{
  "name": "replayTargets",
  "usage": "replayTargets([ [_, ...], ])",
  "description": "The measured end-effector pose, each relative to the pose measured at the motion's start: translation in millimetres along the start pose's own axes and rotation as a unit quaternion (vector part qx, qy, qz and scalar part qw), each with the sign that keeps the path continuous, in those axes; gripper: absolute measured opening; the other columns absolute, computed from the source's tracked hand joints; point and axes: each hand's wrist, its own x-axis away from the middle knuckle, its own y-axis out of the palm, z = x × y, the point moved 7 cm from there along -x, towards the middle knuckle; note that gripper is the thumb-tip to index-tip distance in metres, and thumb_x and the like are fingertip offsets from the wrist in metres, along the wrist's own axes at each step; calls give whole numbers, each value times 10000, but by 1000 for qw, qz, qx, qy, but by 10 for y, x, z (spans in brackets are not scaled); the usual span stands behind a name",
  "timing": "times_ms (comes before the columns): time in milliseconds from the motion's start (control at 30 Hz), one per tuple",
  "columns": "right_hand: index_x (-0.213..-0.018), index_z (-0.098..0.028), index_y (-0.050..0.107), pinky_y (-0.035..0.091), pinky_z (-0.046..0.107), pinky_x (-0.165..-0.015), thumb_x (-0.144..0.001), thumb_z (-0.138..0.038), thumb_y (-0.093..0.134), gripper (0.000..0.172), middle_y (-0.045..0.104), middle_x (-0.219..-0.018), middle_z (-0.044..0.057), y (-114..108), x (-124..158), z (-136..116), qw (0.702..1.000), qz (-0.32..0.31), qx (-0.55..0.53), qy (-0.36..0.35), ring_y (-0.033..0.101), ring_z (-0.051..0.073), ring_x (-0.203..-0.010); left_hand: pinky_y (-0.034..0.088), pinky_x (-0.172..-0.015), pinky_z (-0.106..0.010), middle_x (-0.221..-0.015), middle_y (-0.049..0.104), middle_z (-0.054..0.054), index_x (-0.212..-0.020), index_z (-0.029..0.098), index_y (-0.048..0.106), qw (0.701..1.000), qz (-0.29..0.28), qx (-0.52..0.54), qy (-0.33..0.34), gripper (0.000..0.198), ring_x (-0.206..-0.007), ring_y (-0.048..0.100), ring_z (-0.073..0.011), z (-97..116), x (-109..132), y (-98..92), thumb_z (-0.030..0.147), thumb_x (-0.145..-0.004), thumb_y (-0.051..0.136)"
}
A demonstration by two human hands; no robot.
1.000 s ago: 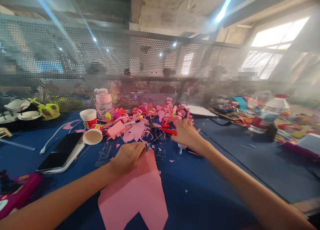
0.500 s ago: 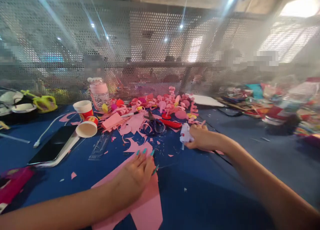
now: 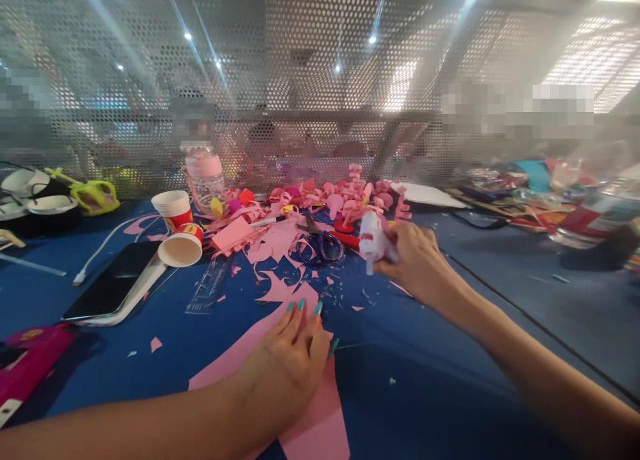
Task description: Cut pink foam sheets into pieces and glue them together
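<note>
My left hand [image 3: 287, 357] rests on a pink paper sheet [image 3: 317, 423], its fingers stretched out and their tips near the sheet's far end. Part of the paper is covered by the hand and forearm. Over the table to the right, my right hand [image 3: 417, 257] is wrapped round a white hot glue gun [image 3: 370, 237], whose back faces me. The gun's nozzle is out of sight. Dark blue scissors [image 3: 320, 248] lie just left of it, beside a heap of pink paper cut-outs [image 3: 333, 205]. Pink offcuts [image 3: 277, 287] lie beyond my left fingertips.
At the left are a black phone [image 3: 113, 280], two paper cups [image 3: 181, 245], a clear ruler [image 3: 206, 287] and a magenta case [image 3: 35, 353]. A pink-lidded bottle [image 3: 204, 177] stands behind. A dark cord [image 3: 525, 320] crosses the right side. A perforated metal screen [image 3: 310, 80] closes the back.
My right hand has lifted the glue gun up from the table and turned it slightly. My left hand stays on the pink paper. The view has shifted a little.
</note>
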Motion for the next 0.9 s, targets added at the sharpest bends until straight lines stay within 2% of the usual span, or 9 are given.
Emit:
replayTargets([
  [67, -953, -104, 500, 413, 349, -696, -691, -315, 496, 337, 571, -961, 154, -163, 79, -110, 981, 85, -172, -43, 532, 256, -838, 404, -936, -372, -1097, 612, -185, -1109, 25, 465, 1000, -19, 11, 0, 296, -1098, 532, -260, -10, -6, 31, 113, -872, 311],
  [100, -892, -129, 516, 422, 324, -650, -724, -322, 468, 260, 586, -906, 125, -171, 109, -121, 962, 87, -254, -43, 546, 221, -767, 394, -949, -379, -1110, 604, -189, -1116, 21, 460, 999, -31, 21, 4, 305, -1107, 525, -262, -13, -9, 46, 112, -869, 306],
  [133, -805, -143, 530, 424, 299, -594, -749, -333, 449, 214, 595, -804, 96, -112, 123, -135, 942, 50, -330, -38, 550, 188, -677, 384, -960, -384, -1120, 597, -195, -1121, 15, 458, 999, -43, 32, 9, 314, -1115, 518, -263, -17, -12, 57, 107, -865, 300],
  [200, -669, -152, 526, 405, 260, -479, -773, -366, 444, 252, 556, -582, 40, 100, 144, -170, 891, -73, -449, -13, 520, 139, -503, 373, -974, -388, -1132, 587, -204, -1116, 12, 461, 997, -53, 56, 14, 317, -1127, 507, -265, -33, -17, 64, 94, -859, 294],
  [267, -633, -141, 539, 375, 237, -398, -752, -397, 488, 286, 505, -449, 4, 299, 175, -218, 840, -188, -508, 1, 480, 115, -394, 367, -983, -393, -1130, 586, -209, -1099, 18, 469, 995, -57, 78, 15, 305, -1132, 504, -260, -52, -19, 66, 83, -859, 292],
  [333, -629, -128, 565, 353, 222, -356, -707, -409, 544, 292, 504, -405, -4, 409, 191, -240, 815, -252, -522, 3, 457, 103, -346, 367, -984, -401, -1112, 593, -221, -1082, 18, 474, 994, -61, 91, 18, 295, -1127, 510, -258, -61, -20, 72, 70, -857, 292],
  [467, -613, -133, 598, 304, 196, -315, -657, -371, 601, 242, 534, -415, -4, 454, 213, -268, 798, -306, -519, 0, 415, 77, -328, 372, -978, -427, -1095, 593, -247, -1068, -4, 478, 992, -74, 95, 29, 291, -1117, 514, -280, -47, -29, 76, 85, -849, 309],
  [667, -559, -149, 594, 260, 182, -297, -655, -337, 592, 211, 485, -388, -30, 409, 251, -350, 805, -330, -493, -15, 357, 57, -314, 359, -991, -432, -1109, 585, -245, -1057, -7, 479, 991, -90, 93, 33, 301, -1119, 507, -298, -29, -47, 61, 85, -793, 369],
  [900, -536, -149, 576, 243, 190, -319, -641, -345, 579, 222, 461, -388, -34, 445, 236, -351, 818, -308, -486, -13, 347, 58, -332, 357, -985, -450, -1106, 571, -280, -1026, -10, 487, 988, -95, 115, 33, 294, -1133, 489, -320, -39, -56, 49, 70, -758, 396],
])
